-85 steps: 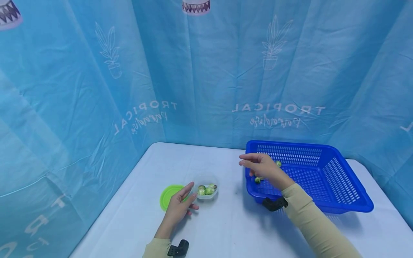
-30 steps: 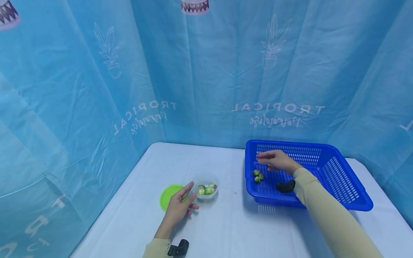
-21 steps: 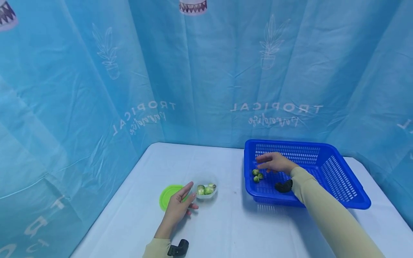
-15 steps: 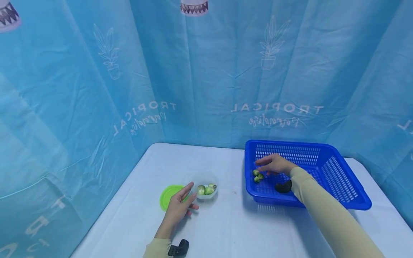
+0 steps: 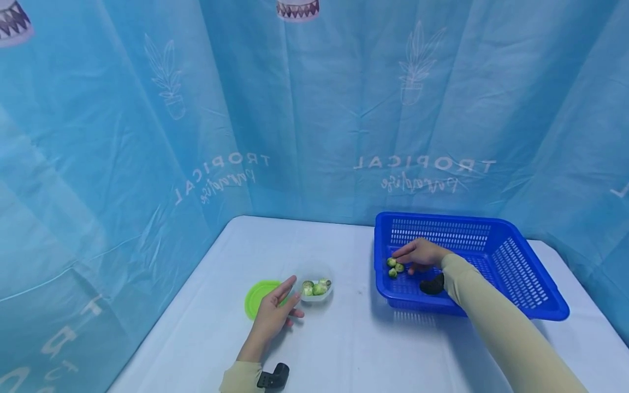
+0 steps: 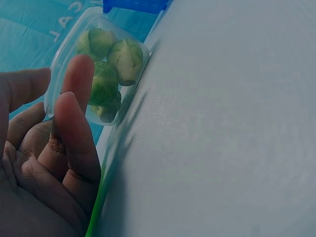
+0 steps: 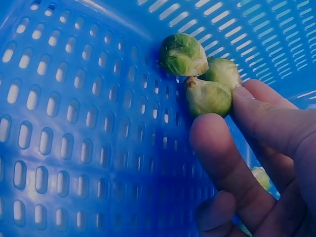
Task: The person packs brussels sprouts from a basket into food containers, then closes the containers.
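Note:
My right hand [image 5: 423,255] is inside the blue plastic basket [image 5: 533,262]. Its fingertips are right at a group of three Brussels sprouts [image 5: 392,273] near the basket's left side. In the right wrist view, thumb and finger reach the side of the closest sprout [image 7: 210,97], and another sprout [image 7: 181,54] sits beyond it. My left hand [image 5: 270,316] lies with relaxed fingers beside a small clear container [image 5: 314,298] that holds several Brussels sprouts [image 6: 125,59]. In the left wrist view its fingertips overlap the container's rim.
A round green lid [image 5: 254,299] lies on the white tablecloth [image 5: 354,344], partly under the left hand. Another sprout [image 7: 260,177] shows behind the right hand's fingers in the basket. Blue printed curtains [image 5: 319,125] hang behind and to the left of the table.
My right hand has moved from over the basket's left rim to the right, into the basket, then lowered to the sprouts. The left hand has stayed beside the container.

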Demonstrator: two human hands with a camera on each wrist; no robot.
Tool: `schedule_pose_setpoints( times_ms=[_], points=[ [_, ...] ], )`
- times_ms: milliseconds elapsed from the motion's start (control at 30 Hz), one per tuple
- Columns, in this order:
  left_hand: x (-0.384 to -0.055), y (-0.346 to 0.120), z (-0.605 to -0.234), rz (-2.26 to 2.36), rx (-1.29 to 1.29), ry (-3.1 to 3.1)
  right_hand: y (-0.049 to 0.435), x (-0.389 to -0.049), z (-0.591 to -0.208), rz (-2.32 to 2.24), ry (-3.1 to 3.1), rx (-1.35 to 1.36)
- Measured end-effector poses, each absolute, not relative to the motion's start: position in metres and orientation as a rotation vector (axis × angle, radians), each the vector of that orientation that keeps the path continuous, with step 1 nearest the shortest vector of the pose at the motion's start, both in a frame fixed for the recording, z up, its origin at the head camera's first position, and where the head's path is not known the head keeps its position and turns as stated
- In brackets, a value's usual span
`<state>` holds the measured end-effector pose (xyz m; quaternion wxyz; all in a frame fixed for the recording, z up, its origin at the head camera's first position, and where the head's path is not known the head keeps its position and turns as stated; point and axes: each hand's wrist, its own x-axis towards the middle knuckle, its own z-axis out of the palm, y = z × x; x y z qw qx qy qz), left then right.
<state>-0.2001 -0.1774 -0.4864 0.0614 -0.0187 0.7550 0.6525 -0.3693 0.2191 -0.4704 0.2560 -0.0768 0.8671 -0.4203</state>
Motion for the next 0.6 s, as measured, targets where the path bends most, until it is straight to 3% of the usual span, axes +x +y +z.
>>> schedule_pose_setpoints(
  times_ms=[600],
  points=[
    [-0.2023, -0.1769, -0.4906, 1.991, -0.057, 2.275, 0.2159, -0.3692, -0.4737, -1.148, 2.416, -0.190]
  ],
)
